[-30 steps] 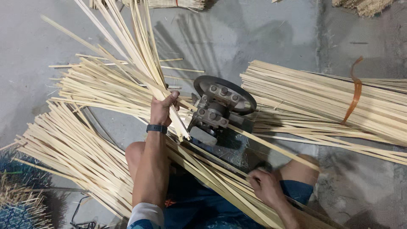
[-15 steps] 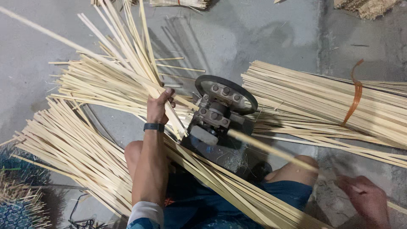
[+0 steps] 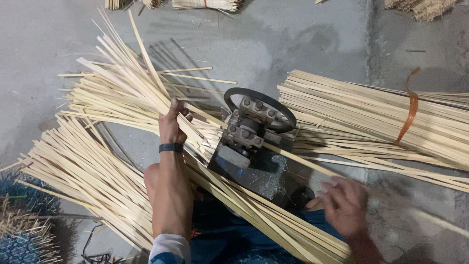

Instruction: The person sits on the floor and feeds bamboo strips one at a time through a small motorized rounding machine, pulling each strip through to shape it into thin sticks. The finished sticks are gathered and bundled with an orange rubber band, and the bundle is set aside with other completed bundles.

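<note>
My left hand [image 3: 172,124], with a black wristband, is closed on a fanned bunch of thin bamboo strips [image 3: 122,73] that point up and to the left. Just right of it stands a small metal machine [image 3: 246,134] with a black wheel. One strip [image 3: 298,159] sticks out of the machine toward the lower right. My right hand [image 3: 342,205] is blurred and hovers just below that strip, fingers spread toward the machine, nothing visibly in it. More long strips [image 3: 254,215] lie across my lap under both arms.
At the right lies a thick bundle of strips [image 3: 361,112] tied with an orange band [image 3: 413,112]. A loose pile of strips [image 3: 83,171] covers the concrete floor at the left. Dark blue bristly bundles [image 3: 24,230] sit at the bottom left, more bundles [image 3: 205,4] at the top edge.
My right hand swung far out to the right along a strip, then came back near the machine. My left hand kept its grip, and the fanned strips tilted further left.
</note>
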Motion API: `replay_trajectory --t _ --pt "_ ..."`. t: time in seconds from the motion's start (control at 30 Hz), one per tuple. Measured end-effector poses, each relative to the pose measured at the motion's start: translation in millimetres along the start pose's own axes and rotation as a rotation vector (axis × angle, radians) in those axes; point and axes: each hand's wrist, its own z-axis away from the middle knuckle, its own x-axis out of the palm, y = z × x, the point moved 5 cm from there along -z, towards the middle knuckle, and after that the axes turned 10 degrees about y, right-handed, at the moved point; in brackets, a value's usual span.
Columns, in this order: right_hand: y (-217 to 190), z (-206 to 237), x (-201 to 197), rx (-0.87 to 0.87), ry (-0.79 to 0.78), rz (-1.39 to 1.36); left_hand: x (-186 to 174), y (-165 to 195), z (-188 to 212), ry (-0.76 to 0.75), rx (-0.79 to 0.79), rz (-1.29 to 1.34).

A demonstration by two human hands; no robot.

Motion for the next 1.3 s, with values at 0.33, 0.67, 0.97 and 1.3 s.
replay_trajectory --t 0.33,0.67,0.97,1.3 --pt "-5.7 76.8 80.9 0.666 -0.797 -0.277 12.7 -11.2 9.9 -0.071 0.002 -0.168" --pt "177.8 106.4 -33.9 0.893 -0.439 0.142 24.9 -19.8 14.1 -0.103 -0.057 -0.198" --pt "237.6 106.9 -90.9 0.703 -0.2 0.122 -3.4 -16.7 -11.0 0.016 -0.046 -0.07" --pt "44.9 11.2 -14.5 -0.005 0.114 0.128 -6.0 -10.4 -1.5 0.006 0.057 -0.148"
